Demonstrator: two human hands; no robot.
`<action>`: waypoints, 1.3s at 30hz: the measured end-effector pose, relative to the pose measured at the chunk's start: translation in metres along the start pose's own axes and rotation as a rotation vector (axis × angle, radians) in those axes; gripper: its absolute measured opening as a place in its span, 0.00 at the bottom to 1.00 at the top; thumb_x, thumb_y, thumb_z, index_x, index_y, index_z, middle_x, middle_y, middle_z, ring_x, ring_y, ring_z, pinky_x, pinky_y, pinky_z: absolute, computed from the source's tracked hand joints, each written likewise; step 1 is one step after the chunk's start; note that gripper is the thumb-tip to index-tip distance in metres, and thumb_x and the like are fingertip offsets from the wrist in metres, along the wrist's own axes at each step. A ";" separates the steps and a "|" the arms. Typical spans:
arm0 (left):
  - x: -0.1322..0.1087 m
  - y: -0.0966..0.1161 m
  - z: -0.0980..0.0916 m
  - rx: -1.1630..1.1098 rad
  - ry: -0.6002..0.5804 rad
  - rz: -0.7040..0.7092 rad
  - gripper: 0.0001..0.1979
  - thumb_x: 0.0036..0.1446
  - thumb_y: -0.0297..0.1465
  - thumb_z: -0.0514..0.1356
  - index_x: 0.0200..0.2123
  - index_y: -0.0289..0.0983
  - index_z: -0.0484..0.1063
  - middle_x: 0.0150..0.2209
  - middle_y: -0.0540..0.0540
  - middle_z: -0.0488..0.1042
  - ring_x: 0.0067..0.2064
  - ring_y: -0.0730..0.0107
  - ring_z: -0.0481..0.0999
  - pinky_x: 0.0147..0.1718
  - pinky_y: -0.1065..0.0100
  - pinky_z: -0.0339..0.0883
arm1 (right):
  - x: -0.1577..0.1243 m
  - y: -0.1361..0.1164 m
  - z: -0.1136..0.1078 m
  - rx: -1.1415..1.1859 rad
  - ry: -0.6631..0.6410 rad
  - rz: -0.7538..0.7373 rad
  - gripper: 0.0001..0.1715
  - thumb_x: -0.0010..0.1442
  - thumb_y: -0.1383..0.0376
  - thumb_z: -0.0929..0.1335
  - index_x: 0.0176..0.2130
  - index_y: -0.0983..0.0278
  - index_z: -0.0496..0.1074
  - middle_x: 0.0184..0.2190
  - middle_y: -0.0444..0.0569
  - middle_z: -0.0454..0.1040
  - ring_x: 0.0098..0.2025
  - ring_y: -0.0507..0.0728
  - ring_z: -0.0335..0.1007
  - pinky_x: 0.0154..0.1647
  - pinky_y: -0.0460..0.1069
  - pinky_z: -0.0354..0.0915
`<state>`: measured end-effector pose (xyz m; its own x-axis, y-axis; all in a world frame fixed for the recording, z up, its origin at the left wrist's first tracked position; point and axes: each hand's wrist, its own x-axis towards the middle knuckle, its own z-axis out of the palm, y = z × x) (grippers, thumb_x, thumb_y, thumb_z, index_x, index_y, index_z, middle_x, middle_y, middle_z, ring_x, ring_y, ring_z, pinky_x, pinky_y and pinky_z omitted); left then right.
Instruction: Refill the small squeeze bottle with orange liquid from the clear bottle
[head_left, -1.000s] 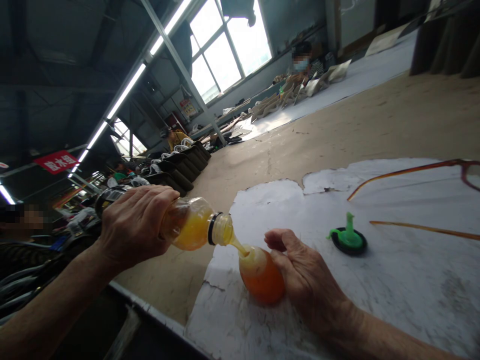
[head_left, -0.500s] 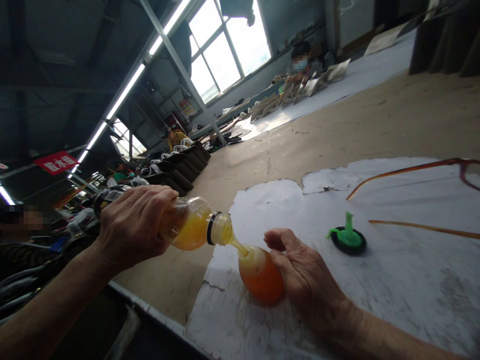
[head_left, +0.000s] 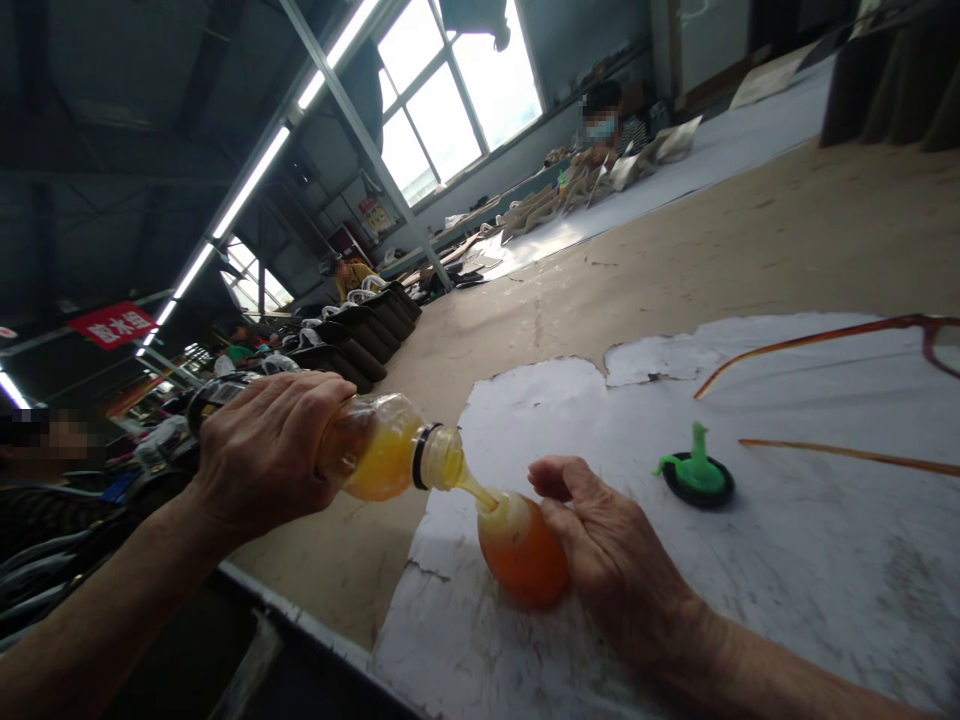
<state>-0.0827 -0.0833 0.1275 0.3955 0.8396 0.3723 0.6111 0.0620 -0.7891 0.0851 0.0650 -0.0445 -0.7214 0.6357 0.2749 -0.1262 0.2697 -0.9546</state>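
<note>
My left hand (head_left: 274,450) is wrapped round a clear plastic bottle (head_left: 382,447) of yellow liquid, tipped down to the right. From its mouth a yellow stream (head_left: 474,487) runs into the opening of a small rounded orange container (head_left: 523,555). That container stands on white paper, and my right hand (head_left: 611,560) grips its right side with thumb and curled fingers; some fingers are hidden behind it. To the right of this hand lies a black round cap with a green spout (head_left: 699,470).
Eyeglasses (head_left: 810,345) rest on the torn white paper (head_left: 555,400) at the right. Dark bags or bins with white handles (head_left: 352,340) line the left. Co-workers (head_left: 604,125) sit at the far side and left. The brown tabletop (head_left: 570,300) stretches away.
Almost nothing differs. The yellow stream keeps running from the tilted bottle into the orange container, and both hands hold their positions.
</note>
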 end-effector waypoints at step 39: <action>-0.001 0.000 0.002 -0.027 0.003 -0.001 0.19 0.43 0.28 0.62 0.41 0.29 0.67 0.35 0.36 0.75 0.37 0.55 0.75 0.39 0.58 0.69 | 0.000 -0.002 -0.001 -0.018 -0.004 0.011 0.23 0.51 0.56 0.55 0.39 0.66 0.65 0.39 0.57 0.70 0.41 0.61 0.67 0.42 0.57 0.64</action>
<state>-0.0847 -0.0831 0.1263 0.3967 0.8380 0.3748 0.6302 0.0483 -0.7750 0.0855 0.0654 -0.0426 -0.7256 0.6355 0.2638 -0.1059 0.2756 -0.9554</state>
